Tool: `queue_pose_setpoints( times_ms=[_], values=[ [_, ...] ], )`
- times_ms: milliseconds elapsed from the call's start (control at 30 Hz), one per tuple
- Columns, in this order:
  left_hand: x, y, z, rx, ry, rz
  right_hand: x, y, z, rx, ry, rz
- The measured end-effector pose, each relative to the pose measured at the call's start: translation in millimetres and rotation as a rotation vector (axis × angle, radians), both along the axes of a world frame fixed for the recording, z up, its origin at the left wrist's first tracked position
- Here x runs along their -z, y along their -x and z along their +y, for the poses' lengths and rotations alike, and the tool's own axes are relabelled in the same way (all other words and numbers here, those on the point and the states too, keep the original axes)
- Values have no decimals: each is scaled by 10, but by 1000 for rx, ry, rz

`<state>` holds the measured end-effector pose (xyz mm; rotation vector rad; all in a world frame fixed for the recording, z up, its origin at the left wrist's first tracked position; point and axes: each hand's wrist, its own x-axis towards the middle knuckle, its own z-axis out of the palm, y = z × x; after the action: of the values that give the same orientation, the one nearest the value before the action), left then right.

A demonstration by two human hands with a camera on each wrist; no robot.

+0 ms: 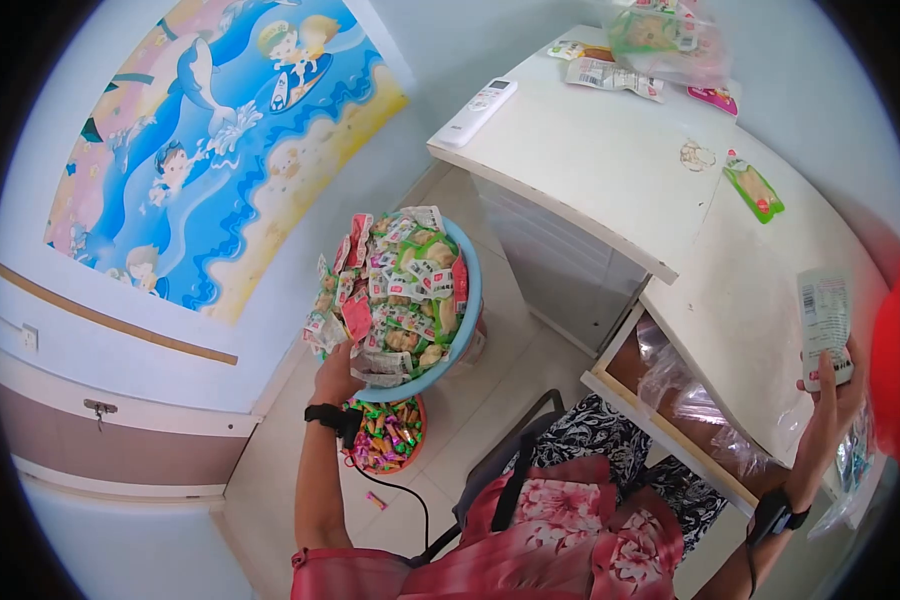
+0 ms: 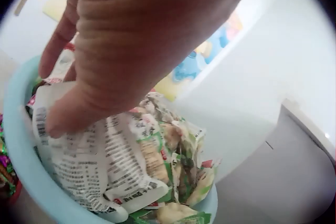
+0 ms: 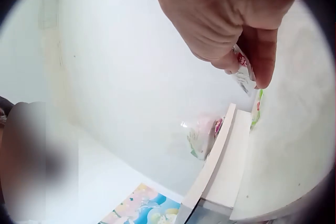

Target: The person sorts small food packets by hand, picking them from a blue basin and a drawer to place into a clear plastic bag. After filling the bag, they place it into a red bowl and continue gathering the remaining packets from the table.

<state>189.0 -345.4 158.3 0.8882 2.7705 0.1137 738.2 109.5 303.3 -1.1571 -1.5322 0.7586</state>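
Observation:
A blue tub (image 1: 467,330) on the left is heaped with small sealed snack packets (image 1: 410,265), white-backed and green or red. My left hand (image 1: 338,375) is at the tub's near edge. In the left wrist view its thumb (image 2: 65,116) lies on the printed white back of a snack packet (image 2: 79,166), with the fingers behind its upper edge. On the right, my right hand (image 1: 832,385) holds up a single snack packet (image 1: 825,315), printed back showing. The right wrist view shows that packet (image 3: 242,71) pinched between thumb and fingers, mostly hidden by the hand.
A green packet (image 1: 754,187) lies on the white desk (image 1: 590,130), with a remote control (image 1: 478,112) and a plastic bag of packets (image 1: 667,40) farther back. Below, an open drawer (image 1: 670,425) holds clear plastic bags. A red basin (image 1: 417,455) of wrapped candies stands beside the tub.

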Motion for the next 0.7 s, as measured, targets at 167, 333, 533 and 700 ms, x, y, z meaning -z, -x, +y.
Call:
queue_pose_setpoints(
  times_ms=[167,333,533,700],
  values=[
    [297,74,-108,46,-179,-56,124,-35,163,-58,56,-68],
    [172,102,-184,98,-186,-149,136,52,120,-57,77,-107],
    [-64,70,-184,60,-419,-186,236,121,203,-73,88,-51],
    [-863,107,-84,27,-511,-251,246,79,211,-149,173,97]
  ],
)
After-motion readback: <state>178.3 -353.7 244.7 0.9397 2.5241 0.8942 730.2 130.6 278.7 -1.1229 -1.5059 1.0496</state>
